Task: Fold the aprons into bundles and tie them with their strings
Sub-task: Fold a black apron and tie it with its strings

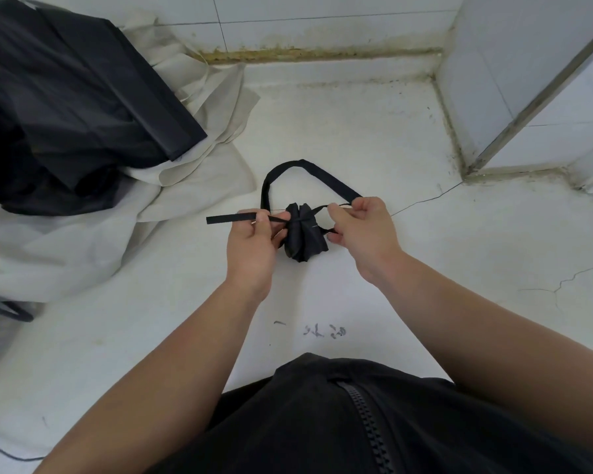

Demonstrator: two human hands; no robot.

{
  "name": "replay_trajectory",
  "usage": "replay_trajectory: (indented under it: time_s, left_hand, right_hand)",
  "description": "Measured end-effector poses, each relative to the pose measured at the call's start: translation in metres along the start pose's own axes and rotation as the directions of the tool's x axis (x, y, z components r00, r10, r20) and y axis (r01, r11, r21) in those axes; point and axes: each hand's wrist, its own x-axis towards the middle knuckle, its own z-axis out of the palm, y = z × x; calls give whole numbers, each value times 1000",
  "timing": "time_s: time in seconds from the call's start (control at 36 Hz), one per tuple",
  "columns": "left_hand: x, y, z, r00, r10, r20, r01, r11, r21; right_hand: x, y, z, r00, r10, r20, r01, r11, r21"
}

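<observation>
Black apron bundle (303,234) sits between the hands: left grip (250,244) pinches its string (230,218) at nine o'clock, right grip (363,230) pinches string at three. Cracked white tabletop (391,131), tiled wall (322,15) at twelve, dark aprons (65,97) at ten.

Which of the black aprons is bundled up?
The small bundle between the left hand and right hand, cinched by its string. The other black pile lies loose on the white cloth, upper left.

White, cracked, stained hard surface (374,138). Directly on it: crumpled off-white cloth sheet (199,179) at left, small black folded fabric bundle (303,239) at centre, wide black strap loop (326,176) just behind, dark scribbled marks (326,331) nearer.
</observation>
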Motion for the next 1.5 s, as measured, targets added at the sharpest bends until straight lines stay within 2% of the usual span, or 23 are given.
replay_trajectory:
  time_s: [0.06, 0.11, 0.17, 0.25, 0.42, 0.53, 0.69, 0.81, 0.89, 0.97, 1.06, 1.14, 1.25, 1.33, 1.5]
  left_hand:
    - [-3, 0, 2, 1000, 18, 9, -18, 1000, 17]
    - [-1, -1, 1, 1000, 13, 4, -13, 1000, 26]
    - [3, -3, -3, 1000, -6, 0, 6, 1000, 15]
    - [7, -5, -8, 1000, -26, -5, 26, 1000, -16]
    - [10, -7, -10, 998, -49, -48, 47, 998, -45]
    - [10, -7, -12, 998, -66, -9, 66, 996, -64]
    - [9, 2, -10, 998, -42, 41, 43, 999, -8]
    - [8, 6, -6, 996, 7, 92, -14, 997, 78]
    - [8, 3, -5, 994, 42, 102, -55, 989, 135]
    - [9, 1, -4, 996, 44, 71, -53, 990, 131]
    - [5, -1, 0, 998, 26, 53, -30, 997, 75]
    - [3, -3, 3, 997, 42, 65, -48, 994, 100]
    - [2, -3, 6, 995, 54, 85, -63, 992, 110]
    - [3, -6, 5, 995, 52, 86, -60, 994, 94]
    - [6, -11, 4, 996, 19, 88, -20, 1000, 9]
  right_hand:
    - [0, -2, 3, 998, -41, 47, 46, 994, -102]
    - [1, -5, 2, 976, -85, 200, 130, 966, -224]
    - [0, -5, -1, 926, -56, 373, 192, 921, -338]
    - [-1, -3, -7, 874, -8, 486, 225, 893, -390]
    - [-6, 15, -3, 841, -74, 535, 318, 868, -380]
    - [-10, 17, -3, 841, -147, 521, 371, 857, -357]
    - [-4, 15, 3, 825, -231, 515, 441, 833, -333]
    - [2, 17, 8, 845, -295, 446, 476, 797, -373]
    - [4, 17, 7, 870, -268, 413, 430, 822, -374]
    - [4, 12, 6, 909, -134, 394, 280, 898, -339]
    - [4, 5, 7, 926, -63, 373, 157, 961, -226]
    - [6, 4, 12, 961, 51, 273, -41, 998, -42]
    - [11, 6, 17, 967, 151, 206, -181, 974, 136]
    - [11, 3, 19, 952, 208, 224, -259, 937, 234]
    - [13, 3, 21, 959, 198, 202, -251, 925, 284]
